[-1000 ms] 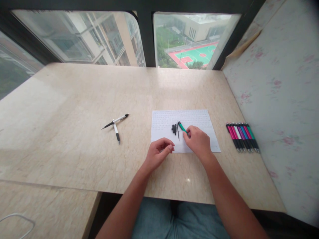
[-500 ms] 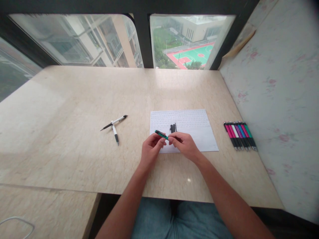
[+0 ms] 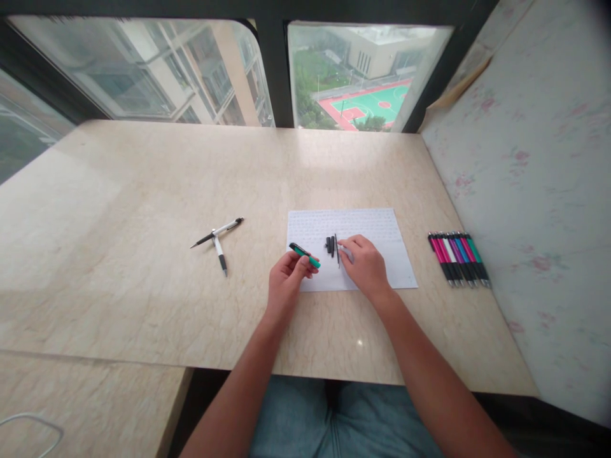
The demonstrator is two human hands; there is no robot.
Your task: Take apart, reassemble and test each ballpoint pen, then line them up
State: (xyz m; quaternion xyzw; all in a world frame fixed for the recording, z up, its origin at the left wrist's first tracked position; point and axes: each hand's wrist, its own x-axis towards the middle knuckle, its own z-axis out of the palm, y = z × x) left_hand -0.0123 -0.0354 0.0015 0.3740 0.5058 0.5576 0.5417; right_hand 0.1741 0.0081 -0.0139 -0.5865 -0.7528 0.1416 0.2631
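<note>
My left hand pinches a green pen barrel with a black clip end, held tilted over the paper's left edge. My right hand is low over the paper, its curled fingertips beside a thin black pen refill. Thumb and forefinger look apart, with a pale gap between them; whether they touch the refill I cannot tell. Just left of the refill, small black pen parts lie close together. Under all this is a sheet of lined paper covered with faint writing.
On the right, a row of colored pens lies near the wallpapered wall. To the left, a white pen with black ends rests by another white piece with a black grip. Windows line the far edge; a cable is at lower left.
My right hand has let go of the green barrel and moved right to the thin refill. The left hand keeps the barrel, which is now shifted slightly left and more exposed.
</note>
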